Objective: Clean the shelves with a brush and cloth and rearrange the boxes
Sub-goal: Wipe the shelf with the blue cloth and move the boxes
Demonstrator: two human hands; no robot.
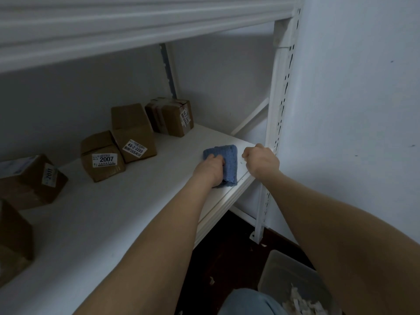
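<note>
A folded blue cloth (227, 156) lies on the white shelf (109, 223) near its right front corner. My left hand (210, 169) grips the cloth's near left side. My right hand (261, 161) is curled just right of the cloth at the shelf's front edge, with something small and white at its fingertips; what it is I cannot tell. Several brown cardboard boxes stand along the back: one labelled 2007 (102, 155), one labelled 46-2-3205 (133, 133), one at the back right (170, 115), one labelled 2011 (31, 180). No brush is in view.
Another shelf board (136, 26) runs overhead. A slotted white upright (276, 123) stands at the shelf's right end against a pale wall. On the dark floor below sits a translucent bin (293, 283) holding white scraps. A further box (13, 239) is at the left edge.
</note>
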